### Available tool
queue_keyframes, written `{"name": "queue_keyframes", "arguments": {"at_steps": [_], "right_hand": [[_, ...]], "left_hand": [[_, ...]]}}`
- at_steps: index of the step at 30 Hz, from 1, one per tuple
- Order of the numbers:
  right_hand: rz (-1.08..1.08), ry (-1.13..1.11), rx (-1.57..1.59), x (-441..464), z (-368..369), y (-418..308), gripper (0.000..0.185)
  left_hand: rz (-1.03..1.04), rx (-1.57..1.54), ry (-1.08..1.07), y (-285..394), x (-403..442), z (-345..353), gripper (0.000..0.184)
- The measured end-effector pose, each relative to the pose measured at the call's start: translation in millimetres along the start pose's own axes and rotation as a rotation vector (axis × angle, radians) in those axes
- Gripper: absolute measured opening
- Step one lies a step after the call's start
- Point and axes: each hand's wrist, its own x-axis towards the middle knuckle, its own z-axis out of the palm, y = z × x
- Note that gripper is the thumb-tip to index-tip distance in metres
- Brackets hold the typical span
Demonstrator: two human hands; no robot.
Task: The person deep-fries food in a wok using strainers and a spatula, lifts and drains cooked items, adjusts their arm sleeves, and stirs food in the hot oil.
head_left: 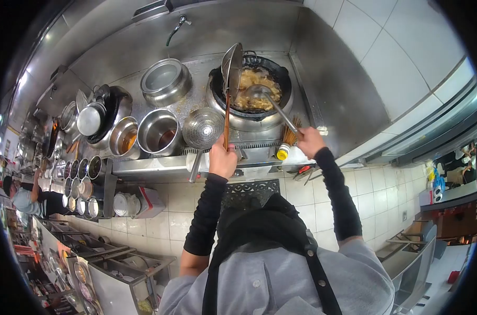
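My left hand (223, 158) is wrapped round the wooden handle of a wire strainer (232, 68), whose round head is tilted up at the left rim of a black wok (286, 86). Pieces of food (254, 82) lie in bubbling oil inside the wok. With my right hand (310, 142) I grip the metal handle of a ladle (258, 92); its bowl rests among the food. Beside my left hand, a perforated skimmer (203, 128) lies on the stove edge. A bundle of thin sticks (291, 131) and a yellow-capped bottle (283, 152) are near my right hand.
Metal pots (159, 131) stand left of the skimmer, with a lidded pot (166, 81) behind them. A steel wall (333, 79) bounds the stove on the right. Small containers (82, 168) sit on a lower shelf. Another person (27, 199) is at the far left.
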Motion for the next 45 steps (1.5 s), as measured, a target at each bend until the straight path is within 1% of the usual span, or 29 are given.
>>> {"name": "queue_keyframes", "arguments": {"at_steps": [2, 5, 7, 8, 9, 10, 12, 15, 16, 17, 19, 21, 22, 23, 24, 25, 26, 27, 28, 30, 31, 34, 36, 37, 40, 41, 43, 45], "right_hand": [[-0.017, 0.014, 0.027, 16, 25, -4, 0.017], [0.057, 0.085, -0.034, 34, 67, 6, 0.017], [0.007, 0.193, -0.083, 35, 77, 9, 0.016], [-0.02, 0.242, -0.108, 36, 78, 7, 0.015], [0.04, 0.23, -0.037, 41, 73, 7, 0.014], [0.017, 0.245, -0.06, 51, 67, 8, 0.014], [-0.026, 0.285, -0.103, 87, 50, 12, 0.013], [-0.039, 0.183, -0.156, 152, 19, 3, 0.022], [-0.045, 0.14, -0.174, 170, 11, -1, 0.027], [-0.057, 0.132, -0.21, 190, 10, 1, 0.027], [-0.083, 0.114, -0.286, 229, 14, 16, 0.028], [-0.172, 0.127, -0.247, 242, 4, 24, 0.02], [-0.215, 0.126, -0.23, 245, 3, 26, 0.018], [-0.078, 0.009, -0.092, 231, -13, 13, 0.018], [-0.042, -0.007, -0.053, 223, -16, 12, 0.019], [-0.005, -0.024, -0.016, 216, -19, 17, 0.019], [0.035, -0.037, 0.021, 207, -20, 26, 0.02], [0.014, 0.057, 0.067, 188, -16, 40, 0.022], [0.034, 0.046, 0.087, 175, -16, 47, 0.022], [0.08, 0.028, 0.133, 140, -32, 28, 0.024], [0.131, 0.0, 0.152, 132, -36, 28, 0.033], [0.132, 0.091, 0.183, 106, -44, 36, 0.042], [0.132, 0.123, 0.206, 98, -39, 45, 0.045], [0.128, 0.143, 0.219, 96, -37, 47, 0.046], [0.254, 0.069, 0.21, 79, -54, 21, 0.043], [0.205, 0.078, 0.165, 77, -46, 32, 0.042], [0.093, 0.099, 0.07, 81, -31, 60, 0.039], [0.116, 0.106, 0.103, 65, -25, 55, 0.036]], "left_hand": [[-0.004, 0.011, -0.004, 3, 1, 1, 0.047], [-0.004, 0.019, 0.032, 4, 2, 8, 0.048], [0.008, 0.023, 0.09, 6, 8, 10, 0.047], [0.017, 0.036, 0.098, 5, 12, 11, 0.043], [0.021, 0.049, 0.103, 5, 17, 12, 0.04], [0.024, 0.061, 0.107, 5, 22, 14, 0.037], [-0.054, 0.102, 0.098, 8, 36, 19, 0.034], [-0.112, 0.114, 0.113, 8, 54, 39, 0.031], [-0.138, 0.038, 0.087, -3, 61, 54, 0.03], [-0.164, -0.037, 0.061, -17, 69, 71, 0.029], [-0.217, -0.188, -0.014, -11, 75, 87, 0.027], [-0.281, -0.339, -0.115, 12, 68, 93, 0.024], [-0.27, -0.433, -0.113, 17, 68, 97, 0.023], [-0.262, -0.53, -0.11, 19, 69, 102, 0.022], [-0.256, -0.63, -0.107, 21, 69, 107, 0.021], [-0.248, -0.638, -0.064, 27, 68, 111, 0.02], [-0.203, -0.554, -0.087, 21, 72, 115, 0.018], [-0.157, -0.471, -0.106, 21, 74, 115, 0.017], [-0.299, -0.559, -0.101, 23, 77, 115, 0.017], [-0.304, -0.497, -0.069, 4, 83, 119, 0.014], [-0.303, -0.462, -0.055, -5, 85, 118, 0.014], [-0.288, -0.51, -0.062, -18, 84, 101, 0.016], [-0.268, -0.452, -0.11, -17, 79, 86, 0.017], [-0.304, -0.428, -0.149, -14, 76, 79, 0.015], [-0.409, -0.535, -0.16, 23, 56, 63, 0.012], [-0.414, -0.59, -0.125, 30, 53, 62, 0.01], [-0.463, -0.666, -0.176, 41, 55, 59, 0.011], [-0.484, -0.737, -0.213, 39, 57, 58, 0.014]]}}
